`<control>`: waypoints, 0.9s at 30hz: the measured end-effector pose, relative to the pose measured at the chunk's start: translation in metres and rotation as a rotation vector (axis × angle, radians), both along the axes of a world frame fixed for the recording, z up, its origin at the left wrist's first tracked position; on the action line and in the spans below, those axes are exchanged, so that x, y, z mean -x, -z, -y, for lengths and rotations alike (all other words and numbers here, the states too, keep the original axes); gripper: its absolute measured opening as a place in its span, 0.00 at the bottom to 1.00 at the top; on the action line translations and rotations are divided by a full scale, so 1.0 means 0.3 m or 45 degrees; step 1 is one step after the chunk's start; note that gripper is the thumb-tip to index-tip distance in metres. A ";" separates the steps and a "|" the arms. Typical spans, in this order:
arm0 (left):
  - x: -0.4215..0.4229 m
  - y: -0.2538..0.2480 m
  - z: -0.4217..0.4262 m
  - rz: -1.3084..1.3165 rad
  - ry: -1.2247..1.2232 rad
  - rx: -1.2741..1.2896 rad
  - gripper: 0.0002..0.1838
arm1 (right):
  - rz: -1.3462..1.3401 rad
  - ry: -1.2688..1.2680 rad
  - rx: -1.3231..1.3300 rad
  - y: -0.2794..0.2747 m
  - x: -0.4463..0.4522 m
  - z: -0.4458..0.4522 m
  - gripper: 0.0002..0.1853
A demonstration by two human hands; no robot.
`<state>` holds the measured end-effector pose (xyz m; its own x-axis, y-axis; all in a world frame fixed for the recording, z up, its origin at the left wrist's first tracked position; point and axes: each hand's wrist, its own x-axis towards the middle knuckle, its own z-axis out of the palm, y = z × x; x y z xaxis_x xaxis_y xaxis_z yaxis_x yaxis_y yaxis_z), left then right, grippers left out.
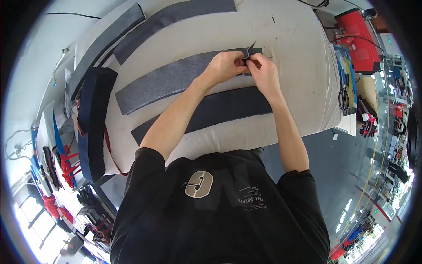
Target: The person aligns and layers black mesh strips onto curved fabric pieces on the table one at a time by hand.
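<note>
My left hand (225,67) and my right hand (264,74) meet over the right end of a long grey fabric strip (162,75) on the covered table. Both are closed in a pinch on a small thin dark strip (249,51), whose curled free end sticks up between them. The fingers hide most of this piece, and its exact kind does not show. Nearer my body lies a black fabric strip (228,105), flat and slightly curved, under my forearms.
More grey strips (176,16) lie at the table's far left. A dark navy padded piece (94,119) stands at the left edge. Scissors (343,97) and a blue bin (347,66) are at the right edge, beside a red machine (358,39). The table cover (303,88) is pale cloth.
</note>
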<state>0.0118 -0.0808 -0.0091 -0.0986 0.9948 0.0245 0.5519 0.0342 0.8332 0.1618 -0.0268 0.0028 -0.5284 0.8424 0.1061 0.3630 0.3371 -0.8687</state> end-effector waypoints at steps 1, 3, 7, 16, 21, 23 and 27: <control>0.004 -0.006 -0.003 0.064 0.025 0.049 0.15 | 0.004 0.001 0.002 0.004 -0.002 -0.001 0.06; 0.004 -0.007 -0.005 0.095 0.040 0.056 0.15 | -0.004 -0.005 -0.117 0.007 -0.010 -0.002 0.05; 0.022 -0.033 0.001 0.267 0.038 0.184 0.16 | 0.051 -0.032 -0.134 -0.010 -0.025 -0.010 0.04; 0.055 -0.025 -0.002 0.378 0.093 0.062 0.19 | 0.010 -0.008 -0.074 0.003 -0.032 -0.006 0.04; 0.040 -0.003 -0.006 0.293 0.097 0.011 0.16 | -0.095 -0.121 0.144 -0.052 -0.030 0.003 0.06; 0.029 -0.006 -0.007 0.220 0.081 0.018 0.15 | -0.016 -0.161 0.110 -0.056 -0.034 -0.010 0.05; 0.025 -0.014 -0.005 0.163 0.120 -0.020 0.13 | 0.113 -0.230 -0.043 -0.068 -0.027 -0.019 0.05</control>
